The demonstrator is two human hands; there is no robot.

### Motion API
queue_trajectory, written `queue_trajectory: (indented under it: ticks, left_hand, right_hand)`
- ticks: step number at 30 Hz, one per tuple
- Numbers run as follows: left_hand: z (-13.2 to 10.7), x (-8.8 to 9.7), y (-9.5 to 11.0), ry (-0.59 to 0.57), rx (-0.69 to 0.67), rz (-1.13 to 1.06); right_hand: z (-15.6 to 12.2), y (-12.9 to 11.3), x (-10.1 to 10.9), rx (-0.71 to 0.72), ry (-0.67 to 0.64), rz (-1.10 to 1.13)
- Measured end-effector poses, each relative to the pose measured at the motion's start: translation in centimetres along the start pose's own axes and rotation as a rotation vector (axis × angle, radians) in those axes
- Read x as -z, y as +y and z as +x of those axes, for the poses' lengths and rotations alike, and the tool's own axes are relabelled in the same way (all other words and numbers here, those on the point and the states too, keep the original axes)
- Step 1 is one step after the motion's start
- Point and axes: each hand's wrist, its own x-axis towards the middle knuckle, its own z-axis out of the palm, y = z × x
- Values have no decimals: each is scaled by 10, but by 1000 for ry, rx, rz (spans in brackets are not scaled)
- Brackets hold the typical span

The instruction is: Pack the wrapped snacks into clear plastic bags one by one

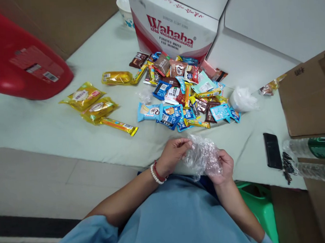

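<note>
Both hands are on a clear bag [201,156], well out in front of the Wahaha box [173,29], close to the person's lap. The left hand [174,153] pinches the film's top edge with its fingertips, and the right hand [223,165] is closed around the lower end. The mouth seems to be getting teased open, which calls for fine pinches on separate layers. Snacks [183,94] lie heaped against the box's foot.

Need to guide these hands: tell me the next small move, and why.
Probably pull the clear plastic bag open: left hand and right hand both pinch it, crumpled, while the snack pile lies loose on the table.
</note>
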Motion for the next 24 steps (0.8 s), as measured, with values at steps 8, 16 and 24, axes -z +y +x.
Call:
queue_trajectory:
  ticks: [8,16,24]
  left_hand:
    - [-7,39,18,4,-91,186]
    - [-17,58,19,162,-129,-211]
    - [-6,73,20,384,-189,-93]
  right_hand:
    - [8,-34,25,232,139,-137]
    - [18,-36,35,218,346,-178]
    - [18,-34,42,157,273,-379]
